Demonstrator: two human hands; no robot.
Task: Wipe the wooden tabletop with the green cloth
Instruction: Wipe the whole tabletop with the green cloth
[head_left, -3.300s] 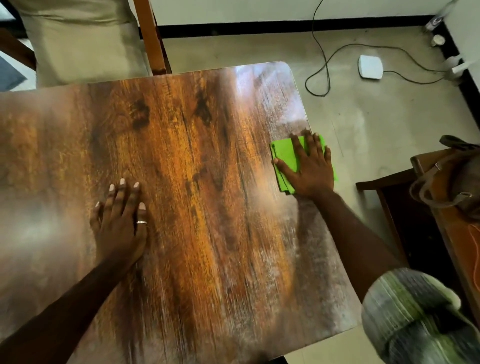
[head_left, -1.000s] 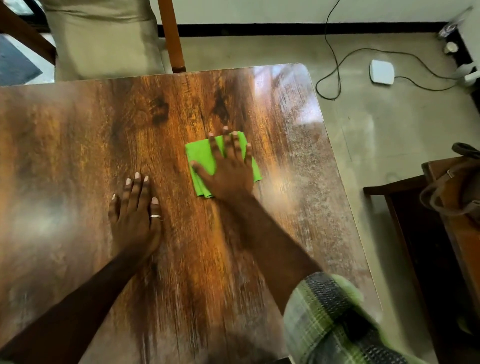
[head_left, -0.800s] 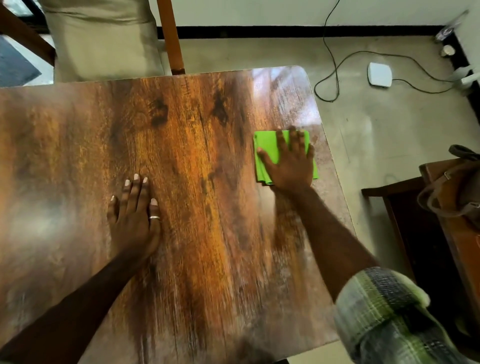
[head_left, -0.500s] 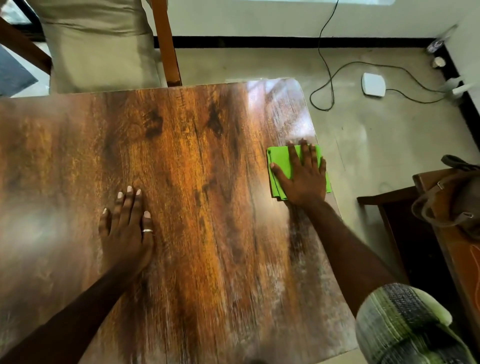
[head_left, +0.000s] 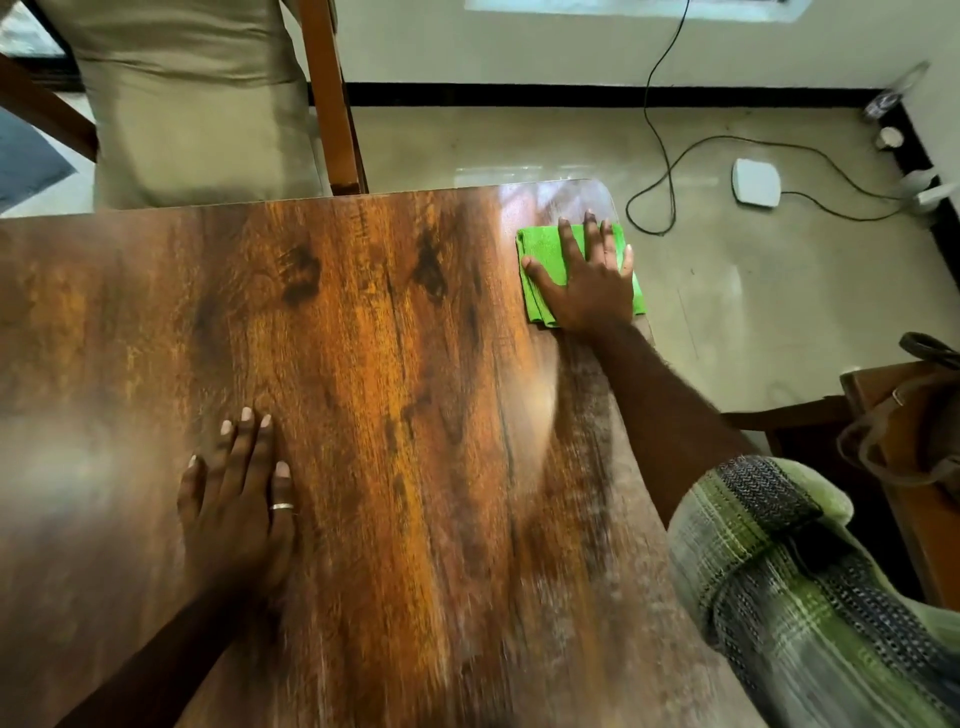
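The wooden tabletop (head_left: 389, 364) fills most of the view, dark brown with orange grain. A folded green cloth (head_left: 543, 265) lies near the table's far right corner, its right side at the table's edge. My right hand (head_left: 589, 283) presses flat on the cloth with straight, spread fingers and covers its middle. My left hand (head_left: 236, 499), wearing a ring, rests flat on the bare wood at the lower left, fingers straight and together.
A chair with a beige cushion (head_left: 197, 104) and wooden post (head_left: 330, 93) stands behind the table's far edge. On the floor to the right lie a black cable (head_left: 670, 171) and a white box (head_left: 756, 183). A wooden piece with a bag (head_left: 914, 431) stands at right.
My right hand has slid the cloth from the table's middle to the right edge, then away from me toward the far right corner. My left hand has stayed put.
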